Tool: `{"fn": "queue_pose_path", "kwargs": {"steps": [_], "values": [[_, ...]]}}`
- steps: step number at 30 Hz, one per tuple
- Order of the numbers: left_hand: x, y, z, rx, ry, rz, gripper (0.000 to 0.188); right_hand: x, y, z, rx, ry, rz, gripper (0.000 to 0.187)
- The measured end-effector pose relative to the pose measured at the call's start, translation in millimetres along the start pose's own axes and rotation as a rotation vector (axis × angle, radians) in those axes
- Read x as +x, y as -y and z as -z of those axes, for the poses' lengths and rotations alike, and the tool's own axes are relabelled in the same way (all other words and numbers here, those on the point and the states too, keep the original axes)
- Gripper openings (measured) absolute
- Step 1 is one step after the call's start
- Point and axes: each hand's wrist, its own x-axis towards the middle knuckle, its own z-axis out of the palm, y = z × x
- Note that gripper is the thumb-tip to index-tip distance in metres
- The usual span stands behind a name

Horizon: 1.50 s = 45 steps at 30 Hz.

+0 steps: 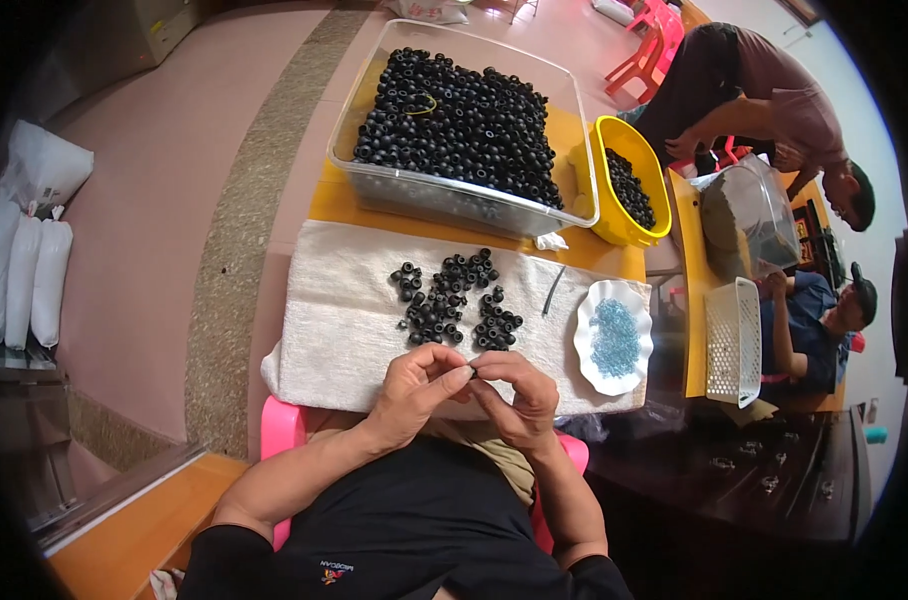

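Just over the near edge of a white cloth (324, 310), my left hand (419, 390) and my right hand (519, 395) meet with thumbs and fingers pinched together. Between their fingertips is a small black ring-like part (473, 373), mostly covered by the fingers. Right beyond my hands lies a loose pile of black hollow round parts (444, 295), each with a hole. To the right of them a white wavy-rimmed plate (584, 345) holds many tiny clear blue pieces (615, 338). A thin dark stick-like tool (554, 290) rests on the cloth between the pile and the plate.
A large clear plastic bin (414, 180) full of black parts stands beyond the cloth, with a yellow tub (602, 215) beside it. At the right, two people work around another table with a white basket (734, 345). White sacks (52, 280) stand far left.
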Motion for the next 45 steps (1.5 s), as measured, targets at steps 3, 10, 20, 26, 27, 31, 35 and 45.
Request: {"fn": "queue_pose_path", "kwargs": {"steps": [3, 10, 20, 26, 27, 31, 35, 45], "values": [[0, 0, 0, -0.002, -0.001, 0.016, 0.017, -2, -3, 0, 0.014, -0.001, 0.015, 0.026], [0, -1, -3, -0.033, -0.007, 0.050, 0.015, -4, -4, 1, 0.024, -0.010, 0.001, 0.026], [0, 3, -1, -0.034, -0.044, 0.077, 0.010, -8, -1, 1, 0.087, -0.036, -0.029, 0.021], [0, 3, -2, -0.027, 0.008, 0.099, 0.009, -10, 1, 4, 0.100, -0.047, 0.011, 0.022], [0, 3, -4, -0.048, 0.000, 0.091, 0.009, -10, 2, 4, 0.113, -0.042, 0.014, 0.021], [-1, 0, -7, -0.056, -0.013, 0.100, 0.009, -13, 0, 4, 0.135, -0.038, 0.019, 0.022], [-1, -1, -10, -0.054, -0.004, 0.106, 0.009, -15, 0, 4, 0.098, -0.066, 0.027, 0.026], [-1, 2, -2, -0.036, -0.034, 0.114, 0.012, -10, 8, 3, -0.203, -0.105, 0.199, 0.031]]}}
